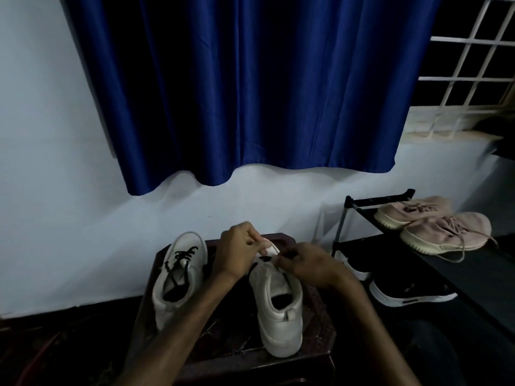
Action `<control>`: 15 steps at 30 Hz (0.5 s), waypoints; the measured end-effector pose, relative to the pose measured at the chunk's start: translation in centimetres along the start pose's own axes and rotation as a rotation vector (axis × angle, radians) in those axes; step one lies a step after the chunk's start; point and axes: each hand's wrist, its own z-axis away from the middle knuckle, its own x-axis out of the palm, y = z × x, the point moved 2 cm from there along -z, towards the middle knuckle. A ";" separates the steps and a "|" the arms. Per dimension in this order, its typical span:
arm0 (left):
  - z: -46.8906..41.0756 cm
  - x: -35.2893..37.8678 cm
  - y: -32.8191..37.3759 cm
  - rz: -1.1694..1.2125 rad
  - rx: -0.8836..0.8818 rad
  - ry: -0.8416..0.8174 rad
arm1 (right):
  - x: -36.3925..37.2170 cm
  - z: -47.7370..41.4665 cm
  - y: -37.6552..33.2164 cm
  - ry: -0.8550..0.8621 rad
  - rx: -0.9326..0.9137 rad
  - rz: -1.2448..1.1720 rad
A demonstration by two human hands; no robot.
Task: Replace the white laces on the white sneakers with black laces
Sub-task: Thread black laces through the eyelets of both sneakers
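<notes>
Left sneaker (178, 277): on counter (316, 305), already laced in black, ends loose.
Right sneaker (278, 299): beside it, lacing only started near the toe.
Left hand (241, 250): pinches white strip (271, 247), tongue or old lace unclear.
Right hand (305, 264): curled, seemingly pinching black lace (288, 255).
Progress: roughly half done.

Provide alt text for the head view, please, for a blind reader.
A left hand holds the front of a white sneaker on a dark table while the right hand pinches its black lace; a second sneaker beside it already has black laces.
</notes>
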 end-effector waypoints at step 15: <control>-0.4 2.8 -1.4 -0.128 -0.107 -0.148 | 1.1 -1.2 3.2 0.218 -0.004 -0.110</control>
